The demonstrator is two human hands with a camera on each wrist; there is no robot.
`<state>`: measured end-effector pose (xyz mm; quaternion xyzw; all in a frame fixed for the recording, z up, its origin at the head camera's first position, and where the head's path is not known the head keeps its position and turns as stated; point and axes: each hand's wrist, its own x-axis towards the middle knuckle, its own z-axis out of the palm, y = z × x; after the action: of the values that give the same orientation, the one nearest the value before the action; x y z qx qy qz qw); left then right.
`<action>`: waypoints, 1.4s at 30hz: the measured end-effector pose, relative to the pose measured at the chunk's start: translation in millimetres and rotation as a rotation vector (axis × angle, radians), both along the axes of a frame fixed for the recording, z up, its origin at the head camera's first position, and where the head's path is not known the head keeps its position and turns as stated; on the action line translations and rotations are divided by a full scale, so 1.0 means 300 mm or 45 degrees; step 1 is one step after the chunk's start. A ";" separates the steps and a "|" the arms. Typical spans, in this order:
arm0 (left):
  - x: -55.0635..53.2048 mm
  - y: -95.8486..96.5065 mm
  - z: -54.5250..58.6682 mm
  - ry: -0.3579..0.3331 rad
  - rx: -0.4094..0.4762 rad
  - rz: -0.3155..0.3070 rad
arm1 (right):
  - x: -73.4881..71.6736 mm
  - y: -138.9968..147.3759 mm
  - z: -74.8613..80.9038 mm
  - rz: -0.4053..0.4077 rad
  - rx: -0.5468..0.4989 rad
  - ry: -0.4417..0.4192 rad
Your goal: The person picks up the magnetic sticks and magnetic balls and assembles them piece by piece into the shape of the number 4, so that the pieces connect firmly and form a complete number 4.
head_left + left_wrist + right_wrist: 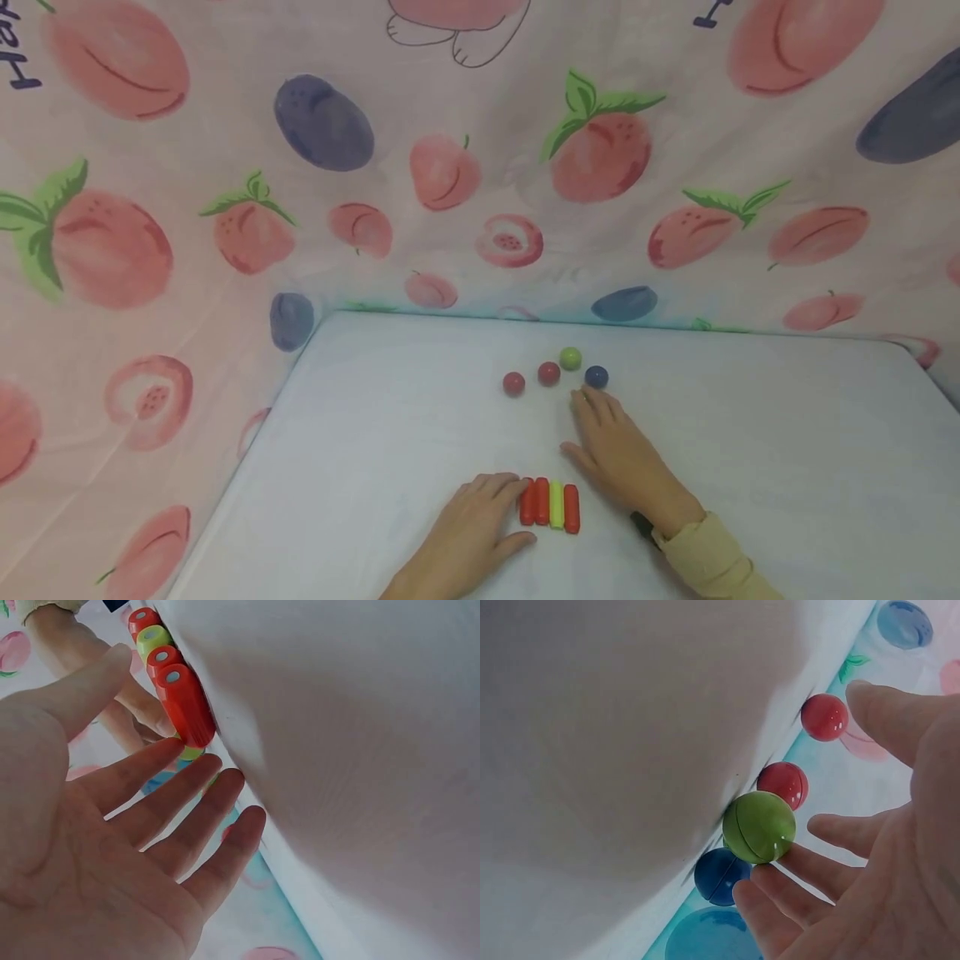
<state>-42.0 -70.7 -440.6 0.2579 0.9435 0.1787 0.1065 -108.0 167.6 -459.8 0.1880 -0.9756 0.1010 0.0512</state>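
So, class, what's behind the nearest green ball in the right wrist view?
Partly covered: a red ball, blue ball and green sliver. Anything the nearest green ball covers cannot be seen.

The left hand (pixel 90 847) is showing its palm, fingers lying almost straight and thumb standing apart. One fingertip is meeting the nearer red stick (pixel 184 709) in view; contact is staying unclear. Beside that stick, another red stick (pixel 163 660), a yellow-green stick (pixel 154 637) and a last red stick (pixel 142 621) are lying in a row on the white table (pixel 360 780). Behind them the right hand (pixel 131 705) is showing, partly hidden, and fruit-printed cloth (pixel 15 652) is hanging beyond the table's edge.
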 end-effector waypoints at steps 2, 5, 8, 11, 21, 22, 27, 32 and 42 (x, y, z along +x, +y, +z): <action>0.000 0.001 0.000 0.002 0.008 -0.006 | -0.002 -0.002 0.001 -0.001 0.003 0.011; -0.004 0.001 0.002 -0.010 -0.001 -0.007 | -0.004 -0.003 0.002 0.013 0.003 0.037; -0.006 0.002 0.001 -0.018 -0.006 -0.006 | -0.007 -0.004 0.003 0.023 -0.004 0.057; -0.008 0.003 -0.003 -0.016 0.002 -0.005 | -0.009 -0.004 0.005 0.019 -0.010 0.067; -0.018 0.014 -0.006 0.051 0.004 -0.015 | -0.019 -0.001 0.000 -0.003 -0.048 0.045; -0.019 0.016 -0.005 0.053 0.004 -0.015 | -0.020 0.000 -0.001 -0.011 -0.054 0.032; -0.024 0.021 0.001 0.040 0.000 -0.016 | -0.023 0.005 0.004 -0.044 -0.065 -0.020; -0.027 0.027 0.003 0.033 0.011 -0.003 | -0.021 0.005 0.011 -0.053 -0.088 -0.030; -0.027 0.032 0.006 0.038 0.016 0.017 | -0.024 0.010 0.009 -0.018 -0.051 -0.038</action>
<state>-50.2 -61.2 -438.9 0.2549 0.9455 0.1814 0.0896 -115.0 170.5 -457.0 0.1786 -0.9753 0.1230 0.0412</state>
